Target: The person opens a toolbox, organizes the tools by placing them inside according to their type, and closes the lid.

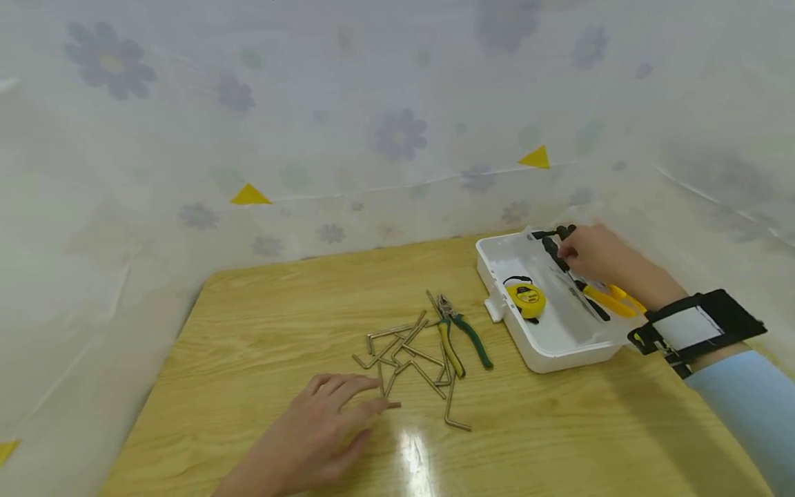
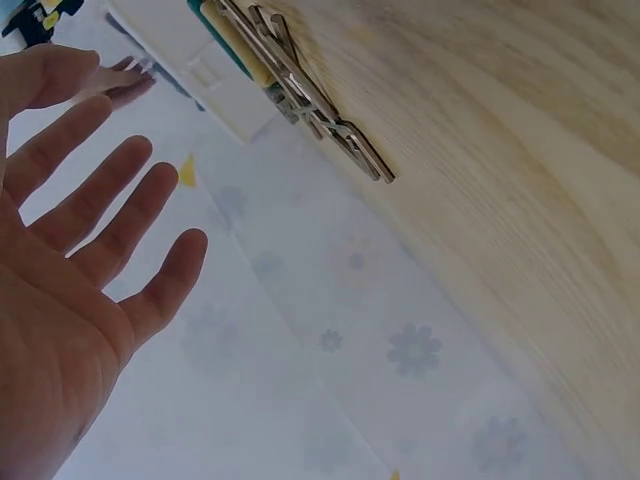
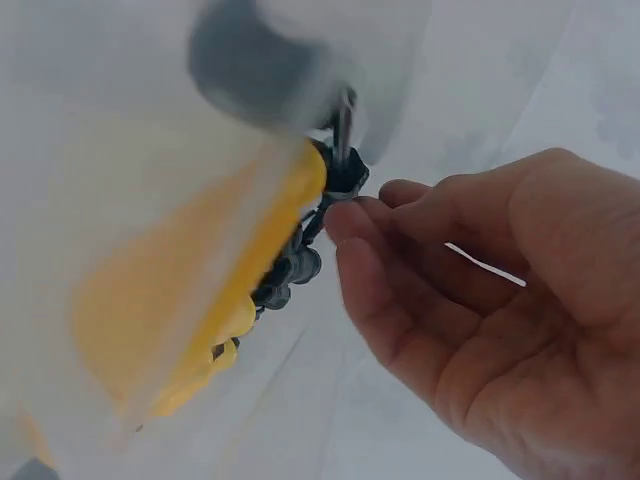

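Note:
My right hand (image 1: 593,252) reaches into the white box (image 1: 553,362), its fingertips at the black handle of a screwdriver (image 1: 555,253). The right wrist view shows the curled fingers and thumb (image 3: 400,195) together at a black handle with a metal shaft (image 3: 343,120); the fingers partly hide the contact. My left hand (image 1: 319,428) hovers low over the table with its fingers spread and nothing in them. Beside its fingertips lies a loose pile of L-shaped hex keys (image 1: 410,369). Pliers (image 1: 459,338) with green and yellow handles lie at the pile's right side.
A yellow tape measure (image 1: 526,299) sits in the left part of the box. Yellow-handled tools (image 1: 605,301) and other black handles (image 1: 565,231) lie along its right side. A wooden table (image 1: 267,317) meets flower-patterned sheeting (image 1: 373,159) at the back.

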